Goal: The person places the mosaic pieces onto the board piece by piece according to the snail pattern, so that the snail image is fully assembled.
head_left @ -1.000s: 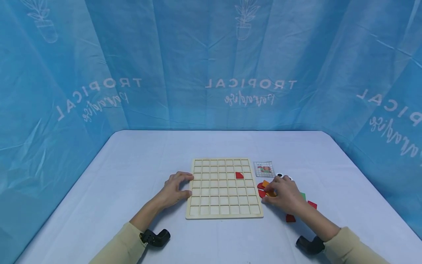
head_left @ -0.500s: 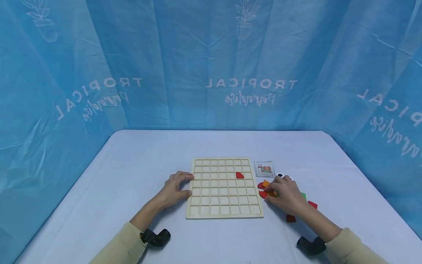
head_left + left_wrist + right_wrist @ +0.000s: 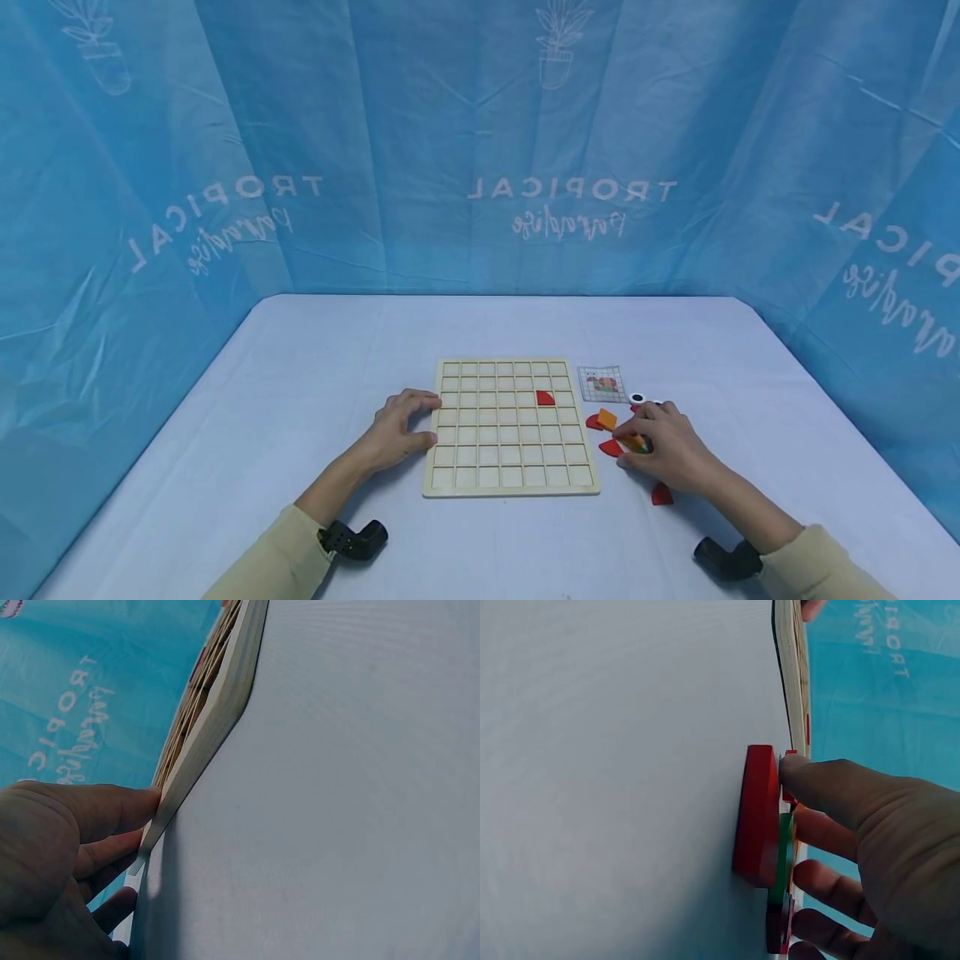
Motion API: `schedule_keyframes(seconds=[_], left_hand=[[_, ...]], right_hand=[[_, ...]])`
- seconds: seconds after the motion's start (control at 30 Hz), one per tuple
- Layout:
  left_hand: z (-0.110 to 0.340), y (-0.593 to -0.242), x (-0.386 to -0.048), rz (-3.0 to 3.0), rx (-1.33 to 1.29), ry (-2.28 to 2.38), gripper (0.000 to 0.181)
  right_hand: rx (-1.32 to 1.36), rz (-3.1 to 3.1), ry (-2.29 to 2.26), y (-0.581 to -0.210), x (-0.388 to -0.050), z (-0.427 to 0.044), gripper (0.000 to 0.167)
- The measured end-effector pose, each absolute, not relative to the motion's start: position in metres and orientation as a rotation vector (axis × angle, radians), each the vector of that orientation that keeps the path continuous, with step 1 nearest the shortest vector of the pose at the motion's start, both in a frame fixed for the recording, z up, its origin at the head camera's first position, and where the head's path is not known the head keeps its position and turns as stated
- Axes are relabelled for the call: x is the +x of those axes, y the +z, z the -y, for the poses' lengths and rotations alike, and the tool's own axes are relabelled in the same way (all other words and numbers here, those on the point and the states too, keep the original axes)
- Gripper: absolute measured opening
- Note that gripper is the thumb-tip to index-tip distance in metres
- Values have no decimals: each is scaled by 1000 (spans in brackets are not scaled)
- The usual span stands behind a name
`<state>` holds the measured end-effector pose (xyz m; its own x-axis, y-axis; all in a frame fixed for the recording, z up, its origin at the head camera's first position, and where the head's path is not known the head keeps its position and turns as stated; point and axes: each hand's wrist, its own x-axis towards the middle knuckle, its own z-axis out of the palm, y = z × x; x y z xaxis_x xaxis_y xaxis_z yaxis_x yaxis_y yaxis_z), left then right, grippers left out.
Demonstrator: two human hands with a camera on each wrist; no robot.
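Note:
A pale wooden grid board (image 3: 510, 492) lies flat on the table, with one red quarter-round piece (image 3: 545, 398) in a cell towards its upper right. My left hand (image 3: 392, 432) rests at the board's left edge, thumb and fingers spread and touching its side. To the right of the board, my right hand (image 3: 671, 446) is low over a loose cluster of coloured pieces, fingers loosely bent. By its fingertips lie a red rounded piece (image 3: 611, 448) and an orange piece (image 3: 607, 419). The right wrist view has a red block (image 3: 757, 817) and a green piece (image 3: 782, 855) near the thumb; the hand hides other pieces.
A small printed grid card (image 3: 602, 384) lies beside the board's upper right corner. Near it is a white eye piece (image 3: 637, 398) with a black centre. Another red piece (image 3: 662, 494) sits below the right hand. Blue curtains (image 3: 480, 150) enclose the white table (image 3: 360, 333).
My right hand has shifted slightly right, and the red rounded piece and an orange piece by its fingers have moved right too. The left hand and the board stay put.

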<state>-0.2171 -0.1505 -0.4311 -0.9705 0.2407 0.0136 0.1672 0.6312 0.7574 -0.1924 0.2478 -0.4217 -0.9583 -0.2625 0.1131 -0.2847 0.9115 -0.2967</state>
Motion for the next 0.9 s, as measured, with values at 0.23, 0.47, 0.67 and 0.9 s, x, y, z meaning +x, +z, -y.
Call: schedule_keyframes(seconds=[0.23,0.47,0.67,0.9], left_hand=[[150,-432,-217,-2750,336,1289,45],[149,-433,-218,-2746,292,1261,46],[150,-433,-219,-2738,300,1267,46],[149,-433,-219,-2739,298,1278,46]], right_hand=[[465,2963,431,-422,-191,-244,30],[500,2976,478,-424,-192,-235,31],[527,2963,516,-427,-192,-233,28],[545,2962,564,-427,-193,-232,26]])
